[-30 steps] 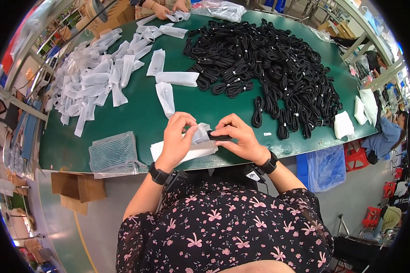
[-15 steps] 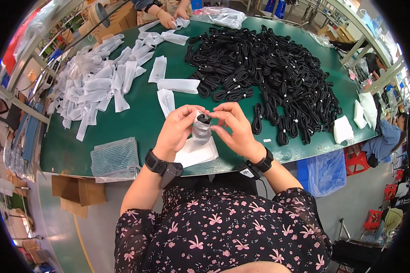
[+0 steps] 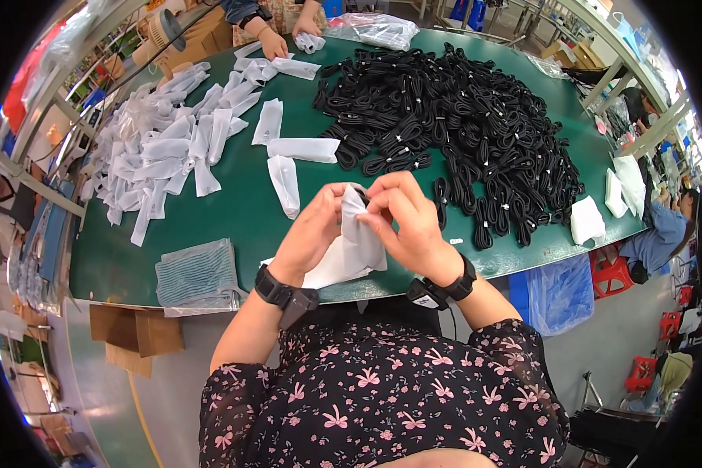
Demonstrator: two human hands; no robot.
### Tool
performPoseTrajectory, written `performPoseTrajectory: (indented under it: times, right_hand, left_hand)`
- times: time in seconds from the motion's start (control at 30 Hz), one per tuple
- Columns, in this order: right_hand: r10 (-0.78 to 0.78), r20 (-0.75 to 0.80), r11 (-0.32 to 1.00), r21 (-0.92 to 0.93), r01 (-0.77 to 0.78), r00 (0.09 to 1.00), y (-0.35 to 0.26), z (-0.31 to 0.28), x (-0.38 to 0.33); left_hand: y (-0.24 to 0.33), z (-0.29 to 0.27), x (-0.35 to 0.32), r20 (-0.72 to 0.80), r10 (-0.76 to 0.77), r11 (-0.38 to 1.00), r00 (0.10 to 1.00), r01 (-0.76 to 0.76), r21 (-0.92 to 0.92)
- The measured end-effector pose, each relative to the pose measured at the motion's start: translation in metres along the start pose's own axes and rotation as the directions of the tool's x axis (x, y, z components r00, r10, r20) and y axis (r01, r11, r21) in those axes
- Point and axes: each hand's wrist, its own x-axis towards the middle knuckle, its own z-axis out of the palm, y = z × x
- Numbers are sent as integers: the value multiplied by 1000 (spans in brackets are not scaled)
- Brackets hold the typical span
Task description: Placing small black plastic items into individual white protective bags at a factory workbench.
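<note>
Between my two hands is a frosted plastic bag (image 3: 356, 228), held upright, with a bit of black showing at its top. My left hand (image 3: 313, 228) is closed on the bag's left side, its fingertips partly behind it. Thumb and fingers of my right hand (image 3: 407, 221) pinch the upper right edge. Below them, a stack of flat white bags (image 3: 327, 270) lies at the table's near edge. Just beyond my left hand are several filled frosted bags (image 3: 284, 186). A large heap of coiled black cables (image 3: 452, 109) spreads beyond my right hand.
Many filled bags (image 3: 164, 148) are piled on the left of the green table (image 3: 288, 93). A co-worker's hands (image 3: 273, 43) handle bags at the far edge. A bagged striped cloth (image 3: 197, 273) lies near left. A blue bin (image 3: 554, 292) stands below the right edge.
The bag between my hands has been raised and opened out, hiding most of the black item. My right fingers have closed on its edge. The co-worker's hands have moved apart.
</note>
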Motion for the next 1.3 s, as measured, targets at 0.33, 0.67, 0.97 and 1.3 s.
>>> performPoseTrajectory:
  times: [0.33,0.67,0.97,1.3]
  right_hand:
    - [364,315,777,416,-472,877,12,-31,15]
    - [379,-60,662,-679,-316,924,72,-39,-33]
    - [468,-113,641,-639,-425,877,93,-21,-96]
    - [336,46,942,-32,-335,941,21,-7,-88]
  left_hand:
    - [-13,-11,-25,171,-138,892,976,47,450]
    - [53,-51,-3,365,708,-484,605,38,874]
    - [-59,-14,-47,67,391,-2,918,-72,997]
    - [-70,-19,-49,-75,394,216,916,-13,976]
